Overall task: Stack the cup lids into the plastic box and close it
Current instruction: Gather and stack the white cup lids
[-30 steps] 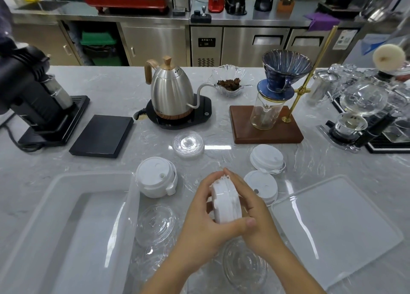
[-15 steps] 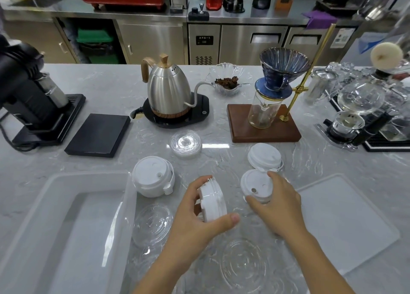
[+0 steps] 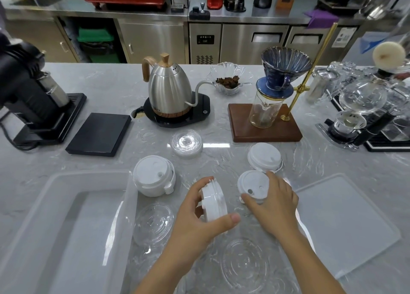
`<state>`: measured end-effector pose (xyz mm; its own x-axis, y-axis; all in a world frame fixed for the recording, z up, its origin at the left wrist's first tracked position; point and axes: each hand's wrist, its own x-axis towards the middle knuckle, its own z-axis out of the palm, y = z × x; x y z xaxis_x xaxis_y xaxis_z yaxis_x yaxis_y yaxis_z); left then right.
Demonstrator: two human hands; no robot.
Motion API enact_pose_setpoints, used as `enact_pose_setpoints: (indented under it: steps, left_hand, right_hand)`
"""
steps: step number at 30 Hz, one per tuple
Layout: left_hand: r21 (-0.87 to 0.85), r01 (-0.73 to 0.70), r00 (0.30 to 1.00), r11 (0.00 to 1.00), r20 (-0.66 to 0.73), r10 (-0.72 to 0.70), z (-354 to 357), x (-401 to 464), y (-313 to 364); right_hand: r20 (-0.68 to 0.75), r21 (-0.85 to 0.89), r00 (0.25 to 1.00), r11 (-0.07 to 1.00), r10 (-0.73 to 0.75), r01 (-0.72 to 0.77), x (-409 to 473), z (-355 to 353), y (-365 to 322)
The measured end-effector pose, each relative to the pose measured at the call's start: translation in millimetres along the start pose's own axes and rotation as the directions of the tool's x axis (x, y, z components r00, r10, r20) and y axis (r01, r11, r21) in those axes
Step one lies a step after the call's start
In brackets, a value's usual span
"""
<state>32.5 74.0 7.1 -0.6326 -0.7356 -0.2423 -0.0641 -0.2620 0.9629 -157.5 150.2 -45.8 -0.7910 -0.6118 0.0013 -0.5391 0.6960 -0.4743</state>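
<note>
My left hand grips a small stack of white cup lids, held on edge above the counter. My right hand curls its thumb and fingers round another white lid stack standing on the counter. More white lids lie behind it and in a taller stack to the left. Clear lids lie near the kettle, beside the box and under my wrists. The open translucent plastic box sits at lower left. Its flat lid lies at right.
A steel kettle on its black base, a black scale, a black grinder and a pour-over stand on a wooden base line the back of the marble counter. Glass siphon gear crowds the right.
My right hand let go of the stack held in my left hand, reached right and closed round the white lids on the counter. My left hand dropped slightly with its stack.
</note>
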Motion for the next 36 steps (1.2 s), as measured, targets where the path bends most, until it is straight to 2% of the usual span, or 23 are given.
enact_pose_setpoints:
  steps: [7,13,17,20,24,29,36]
  left_hand:
    - [-0.03,0.011,1.0,0.999,0.011,-0.011,-0.6,0.4,1.1]
    - [-0.037,0.013,1.0,0.999,0.018,-0.013,-1.3,0.8,0.9]
    - [-0.039,0.015,1.0,0.999,0.016,-0.014,-1.6,1.1,-0.3]
    - [-0.042,0.017,1.0,0.999,0.01,-0.016,-2.3,1.6,-1.1]
    - [-0.071,0.036,0.999,0.997,0.005,-0.036,-4.5,2.7,-1.4]
    - [-0.094,0.052,0.999,0.994,0.019,-0.051,-6.7,3.4,1.1]
    - [-0.131,0.088,0.994,0.987,0.079,-0.078,-5.5,3.0,2.0]
  right_hand:
    - [0.0,0.028,1.0,1.0,-0.014,0.014,-0.1,3.6,1.9]
    - [0.011,0.182,0.999,0.983,-0.037,0.034,-0.5,-2.7,0.8]
    - [0.058,0.437,0.997,0.899,-0.047,0.017,-5.2,-16.7,-4.6]
    - [0.09,0.544,0.991,0.838,-0.096,0.032,-10.3,-27.1,-7.7]
    - [0.169,0.632,0.962,0.773,-0.213,0.06,-13.8,-39.4,-8.7]
    - [0.243,0.753,0.925,0.658,-0.292,0.009,-14.0,-52.6,-10.6]
    - [0.267,0.791,0.892,0.612,-0.366,0.015,-14.7,-62.8,-17.8]
